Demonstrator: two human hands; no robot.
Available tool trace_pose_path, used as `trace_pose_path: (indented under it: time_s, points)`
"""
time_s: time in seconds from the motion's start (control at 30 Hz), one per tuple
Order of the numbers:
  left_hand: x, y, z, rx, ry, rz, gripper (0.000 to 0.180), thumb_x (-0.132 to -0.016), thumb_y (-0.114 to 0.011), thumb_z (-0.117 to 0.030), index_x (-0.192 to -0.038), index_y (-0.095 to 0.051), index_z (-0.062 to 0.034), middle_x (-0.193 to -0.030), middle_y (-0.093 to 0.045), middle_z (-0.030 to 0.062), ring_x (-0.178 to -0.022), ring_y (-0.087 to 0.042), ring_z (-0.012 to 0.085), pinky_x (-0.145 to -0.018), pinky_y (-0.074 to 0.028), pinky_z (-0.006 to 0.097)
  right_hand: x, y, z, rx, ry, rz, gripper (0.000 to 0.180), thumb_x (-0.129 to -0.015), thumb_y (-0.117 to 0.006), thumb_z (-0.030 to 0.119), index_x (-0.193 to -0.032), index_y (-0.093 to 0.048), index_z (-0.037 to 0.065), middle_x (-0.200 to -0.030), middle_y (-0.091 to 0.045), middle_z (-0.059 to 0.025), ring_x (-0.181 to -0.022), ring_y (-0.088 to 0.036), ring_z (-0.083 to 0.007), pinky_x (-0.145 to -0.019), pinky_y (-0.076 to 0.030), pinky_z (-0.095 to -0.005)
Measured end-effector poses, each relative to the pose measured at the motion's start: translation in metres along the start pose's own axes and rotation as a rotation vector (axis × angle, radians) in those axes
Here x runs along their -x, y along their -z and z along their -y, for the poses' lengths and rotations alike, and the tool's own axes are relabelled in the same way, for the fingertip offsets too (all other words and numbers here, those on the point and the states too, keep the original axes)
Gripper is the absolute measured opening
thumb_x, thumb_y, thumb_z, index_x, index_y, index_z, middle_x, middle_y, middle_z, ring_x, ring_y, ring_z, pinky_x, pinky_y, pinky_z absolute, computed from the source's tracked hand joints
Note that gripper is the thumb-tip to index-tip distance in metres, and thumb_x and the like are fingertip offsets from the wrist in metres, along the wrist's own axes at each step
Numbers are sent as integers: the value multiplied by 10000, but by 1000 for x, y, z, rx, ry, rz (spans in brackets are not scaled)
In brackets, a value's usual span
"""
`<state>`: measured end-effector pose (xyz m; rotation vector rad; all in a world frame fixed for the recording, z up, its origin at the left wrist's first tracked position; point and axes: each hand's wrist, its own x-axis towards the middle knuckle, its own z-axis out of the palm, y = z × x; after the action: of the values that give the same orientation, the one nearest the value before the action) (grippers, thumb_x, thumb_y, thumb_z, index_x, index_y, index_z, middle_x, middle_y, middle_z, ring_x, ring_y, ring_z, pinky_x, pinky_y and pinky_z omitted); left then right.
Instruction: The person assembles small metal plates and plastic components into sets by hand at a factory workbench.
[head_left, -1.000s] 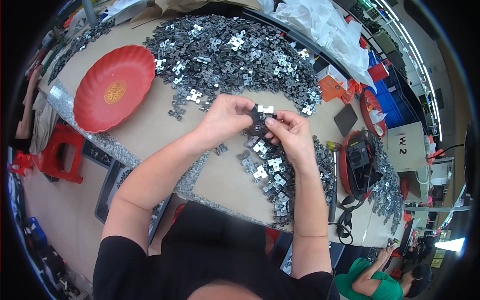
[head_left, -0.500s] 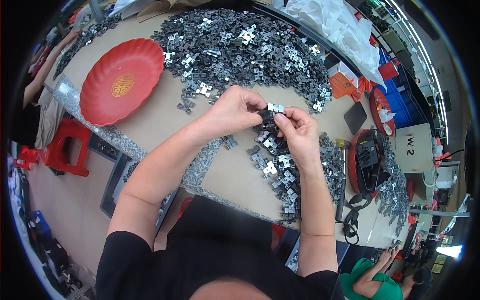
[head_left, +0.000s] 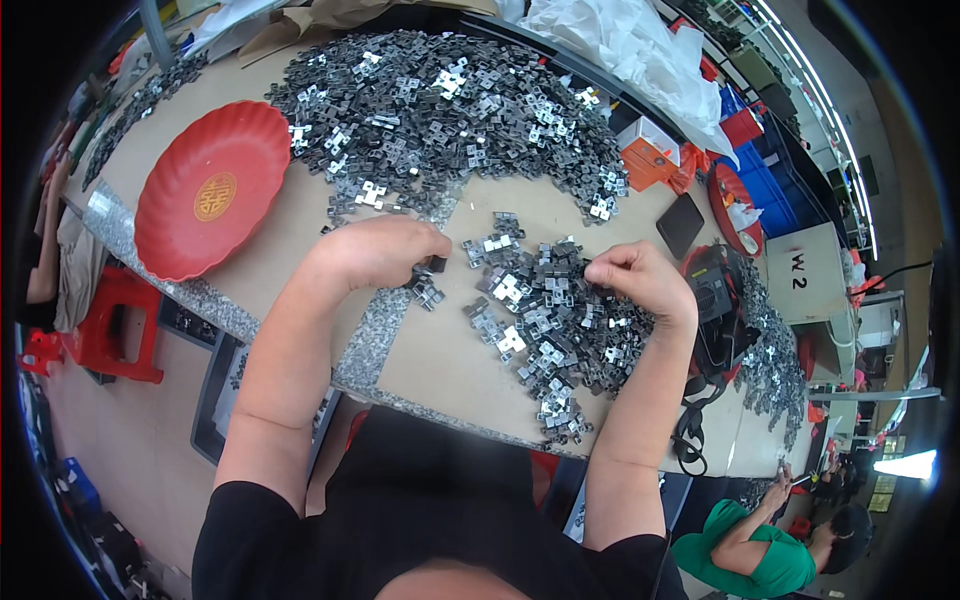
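Observation:
My left hand (head_left: 385, 250) is closed at the fingertips around a small dark metal piece (head_left: 437, 264). Just below it, a few linked metal pieces (head_left: 428, 293) lie on the table. My right hand (head_left: 648, 282) hovers at the right edge of a smaller heap of stamped metal pieces (head_left: 550, 305), its thumb and fingers pinched together. Whether anything sits in that pinch is too small to see. A much larger heap of the same grey and shiny pieces (head_left: 450, 110) spreads across the back of the table.
A red scalloped plate (head_left: 210, 190) stands at the left. Right of my right hand are a black corded device (head_left: 712, 315), a dark flat pad (head_left: 681, 225) and an orange-white box (head_left: 648, 152). A red stool (head_left: 118, 325) is lower left; a person in green (head_left: 750, 550) sits lower right.
My hands, together on a metal piece before, have parted: the left went left and down with a dark piece, the right moved right over the smaller heap. The view has shifted slightly.

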<state>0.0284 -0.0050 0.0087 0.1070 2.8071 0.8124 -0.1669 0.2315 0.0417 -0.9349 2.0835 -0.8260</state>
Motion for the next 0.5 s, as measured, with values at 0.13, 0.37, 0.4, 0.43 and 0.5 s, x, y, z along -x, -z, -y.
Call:
trace_pose_path:
  time_s: [0.13, 0.37, 0.4, 0.43, 0.5]
  points:
    - [2, 1, 14, 14, -7, -69, 310, -561, -490, 90, -860, -513, 12, -744, -525, 102, -726, -522, 259, -646, -406, 320, -29, 15, -40, 147, -58, -439, 253, -681, -641, 223, -779, -610, -8, -621, -577, -50, -536, -542, -135, -535, -425, -256]
    - [-6, 16, -1, 291, 40, -17, 190, -603, -522, 75, -779, -480, 15, -642, -514, 56, -605, -531, 132, -547, -417, 264, -58, 19, -32, 326, -231, -702, 255, -633, -646, 243, -751, -613, 20, -701, -605, -128, -641, -589, -254, -627, -447, -337]
    - [-11, 11, -4, 706, 7, -102, 158, -630, -537, 63, -767, -481, 10, -652, -529, 41, -614, -531, 95, -548, -425, 234, -63, 17, -27, 394, -342, -621, 282, -623, -656, 250, -776, -606, 18, -756, -606, -148, -726, -587, -278, -674, -443, -351]
    - [-14, 8, -6, 1121, -27, -188, 130, -656, -552, 51, -755, -482, 4, -661, -543, 26, -622, -531, 58, -550, -433, 203, -68, 13, -28, 393, -343, -622, 282, -623, -656, 250, -776, -606, 18, -756, -606, -148, -726, -587, -278, -674, -443, -351]
    - [-18, 5, -9, 1187, -21, -160, 116, -689, -557, 35, -789, -511, -2, -735, -572, 17, -676, -541, 42, -611, -443, 175, -75, 4, -29, 468, -305, -736, 330, -619, -662, 240, -856, -588, 22, -826, -601, -165, -795, -573, -297, -720, -437, -366]
